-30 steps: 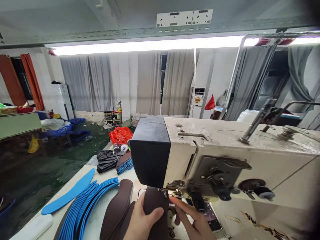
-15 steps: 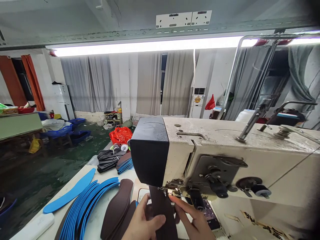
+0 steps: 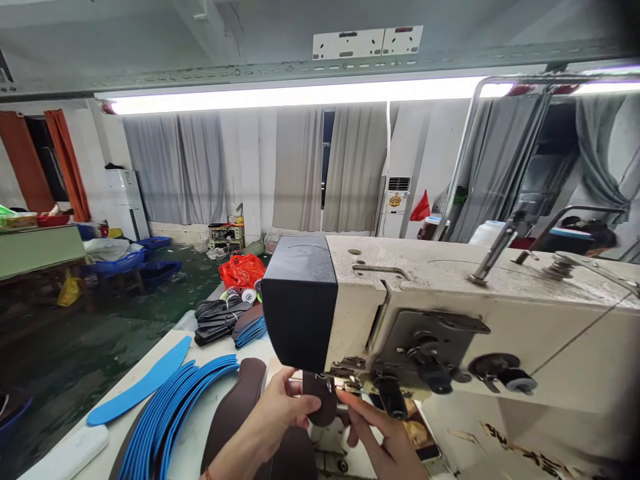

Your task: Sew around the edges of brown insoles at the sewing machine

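A dark brown padded piece (image 3: 320, 400) with a rounded near end lies under the needle area of the sewing machine (image 3: 380, 293). My left hand (image 3: 280, 410) grips its left edge, thumb on top and fingers partly hidden beneath. My right hand (image 3: 383, 433) is at the piece's right side, with the index finger stretched to its edge beside the presser foot; the fingers are apart. Left of my hands, more dark brown curved pieces (image 3: 235, 407) lie on the table, partly covered by my left forearm.
A fanned stack of blue-edged strips (image 3: 175, 420), a single blue piece (image 3: 140, 387) and a white object (image 3: 75, 453) lie on the table at left. Behind them are a black bundle (image 3: 220, 320) and a red plastic bag (image 3: 241, 270). The machine's black end cover (image 3: 300, 320) stands above my hands.
The brown piece has moved away from me under the machine, so its rounded near end now shows. My left hand has shifted forward and left; my right hand stays nearly in place.
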A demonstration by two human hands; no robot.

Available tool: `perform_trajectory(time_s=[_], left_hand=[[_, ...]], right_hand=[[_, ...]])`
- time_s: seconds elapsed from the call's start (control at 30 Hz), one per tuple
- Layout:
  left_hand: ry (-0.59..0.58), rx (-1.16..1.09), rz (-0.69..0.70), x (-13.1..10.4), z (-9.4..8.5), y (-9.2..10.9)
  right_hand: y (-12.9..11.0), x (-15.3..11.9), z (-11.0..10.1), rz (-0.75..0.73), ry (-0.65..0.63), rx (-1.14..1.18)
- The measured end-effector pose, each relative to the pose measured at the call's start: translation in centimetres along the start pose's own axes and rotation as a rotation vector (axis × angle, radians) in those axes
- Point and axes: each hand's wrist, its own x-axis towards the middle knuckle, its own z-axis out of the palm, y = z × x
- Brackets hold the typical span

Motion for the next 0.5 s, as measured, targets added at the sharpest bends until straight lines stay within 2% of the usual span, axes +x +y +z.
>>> perform_trajectory(time_s=[0.2, 0.37, 0.43, 0.5], left_hand=[[0.142, -0.194, 0.065, -0.7, 1.8, -1.2], [0.386, -0.374, 0.132, -0.7, 3.9, -3.4], [0.469, -0.389, 0.098, -0.9, 4.4, -4.8], [0.443, -0.367, 0.041, -1.5, 4.3, -6.0]], right_hand=[[-0.3, 0.2, -0.1, -0.037, 0.013, -0.050], [-0.6, 0.1, 0.2, -0.021, 0.077, -0.072], [-0.5, 0.0, 0.3, -0.010, 0.087, -0.070], [-0.5, 0.0, 0.3, -0.012, 0.065, -0.057]])
